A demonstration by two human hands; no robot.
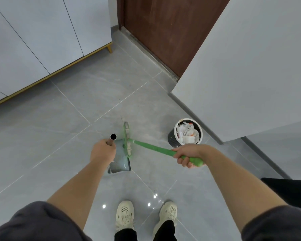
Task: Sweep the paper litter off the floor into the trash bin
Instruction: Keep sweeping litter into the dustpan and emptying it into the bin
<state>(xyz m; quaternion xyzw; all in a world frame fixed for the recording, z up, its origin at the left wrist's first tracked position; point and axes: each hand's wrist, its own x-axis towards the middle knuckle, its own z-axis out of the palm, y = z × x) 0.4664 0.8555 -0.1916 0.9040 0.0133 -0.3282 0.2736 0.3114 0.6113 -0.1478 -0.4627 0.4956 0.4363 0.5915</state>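
Head view: the left grip is curled tightly around the dustpan handle; the right grip is curled around the green broom handle; the broom head lies at the dustpan mouth on the floor; the bin, near on the right, holds white paper.

Grips dustpan handle near its open top with left hand. Holds green broom by handle end with right hand, fingers curled round. Broom head along dustpan's right side, on grey tile floor. Right of it, apart: trash bin full of crumpled paper litter, near wall corner. Cream shoes at bottom. White cabinet upper left, brown door top.
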